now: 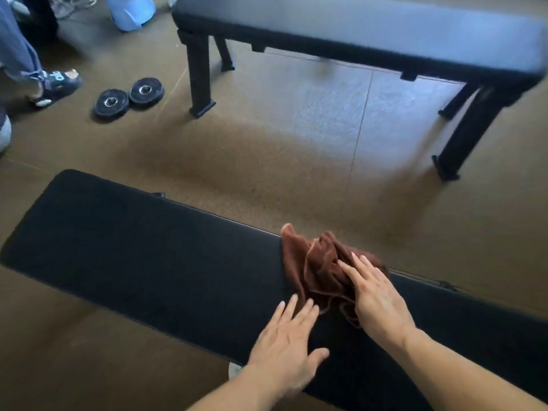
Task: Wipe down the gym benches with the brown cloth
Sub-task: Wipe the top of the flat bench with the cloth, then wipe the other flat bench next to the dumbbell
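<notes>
The brown cloth (318, 271) lies bunched in loose folds on the near bench (148, 256), toward its far edge and right of the middle. It looks soft, limp and light, so it should slide easily over the black padding but will crumple instead of pushing flat; a spread palm on top, or a grip on a gathered fold, would likely control it best. The right hand (376, 295) rests flat on the cloth, fingers straight, grasping nothing. The left hand (289, 342) lies released on the padding, its fingertips (310, 307) at the cloth's near hem. A second bench (355, 28) stands beyond, well apart. Two weight plates (129, 97) lie on the floor (267, 149).
</notes>
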